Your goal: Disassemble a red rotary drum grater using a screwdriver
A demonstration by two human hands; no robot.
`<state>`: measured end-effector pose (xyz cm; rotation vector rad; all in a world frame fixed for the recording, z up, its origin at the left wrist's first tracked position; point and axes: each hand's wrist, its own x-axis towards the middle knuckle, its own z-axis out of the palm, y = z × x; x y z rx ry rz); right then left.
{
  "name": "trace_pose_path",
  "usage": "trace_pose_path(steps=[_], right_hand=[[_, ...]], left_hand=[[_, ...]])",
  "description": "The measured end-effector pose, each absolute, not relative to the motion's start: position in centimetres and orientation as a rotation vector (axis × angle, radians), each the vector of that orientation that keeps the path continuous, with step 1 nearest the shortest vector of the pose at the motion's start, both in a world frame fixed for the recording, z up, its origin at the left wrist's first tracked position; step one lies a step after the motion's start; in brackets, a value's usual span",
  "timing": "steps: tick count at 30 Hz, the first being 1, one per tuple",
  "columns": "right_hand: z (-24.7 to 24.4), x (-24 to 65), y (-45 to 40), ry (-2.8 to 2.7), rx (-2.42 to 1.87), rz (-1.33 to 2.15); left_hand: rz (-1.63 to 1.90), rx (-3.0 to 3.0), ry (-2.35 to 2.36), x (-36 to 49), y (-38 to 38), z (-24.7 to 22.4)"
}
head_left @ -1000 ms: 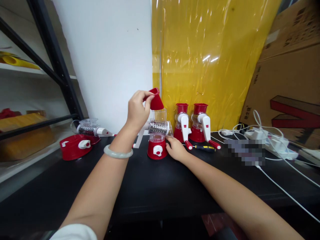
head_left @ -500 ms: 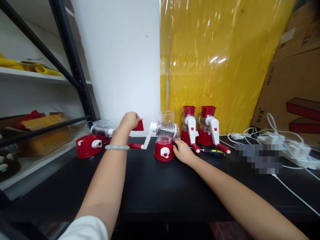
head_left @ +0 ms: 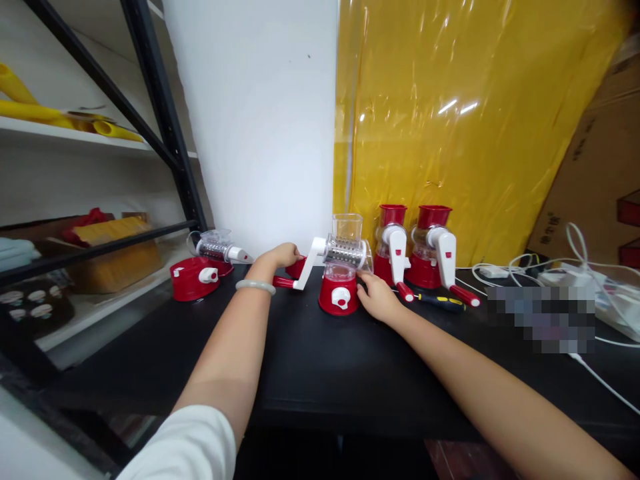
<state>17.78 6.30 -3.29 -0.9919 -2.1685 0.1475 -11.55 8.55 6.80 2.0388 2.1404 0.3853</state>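
Red cup [head_left: 296,268], one: left of frame centre, partly behind the white crank [head_left: 309,267], its long axis not clear; left hand [head_left: 283,255] just to its left, nearer than the right, fingers curled at its rim, apparently pinching it, full grip hidden. Grater [head_left: 345,257], one: frame centre, upright, drum crosswise, right of the cup. Right hand [head_left: 377,295], one: half spread, fingertips against the base's right side. Stood right of centre: inner grater [head_left: 397,250], outer grater [head_left: 445,257], two; screwdriver [head_left: 443,303], one. Lay left: drum grater [head_left: 214,249], one
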Motion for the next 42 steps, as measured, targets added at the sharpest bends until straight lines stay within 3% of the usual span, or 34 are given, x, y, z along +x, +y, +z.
trace_pose_path(steps=[9, 16, 30, 35, 42], right_hand=[[-3.4, 17.8, 6.5, -2.167, -0.979, 0.144], [-3.3, 17.8, 6.3, -2.154, -0.969, 0.174], [-3.0, 17.8, 6.2, -2.127, -0.937, 0.488], [-3.1, 18.0, 6.1, -2.115, -0.843, 0.621], [-3.8, 17.7, 6.6, -2.134, -0.794, 0.728]], left_hand=[[0.201, 1.990, 2.199, -11.3, 8.0, 7.1], [0.339, 2.058, 2.114, -10.2, 8.0, 7.1], [1.374, 2.125, 2.118, -8.6, 7.0, 11.5], [1.852, 2.068, 1.942, -7.7, 5.6, 13.4], [2.220, 2.111, 1.655, -5.4, 3.5, 15.1]])
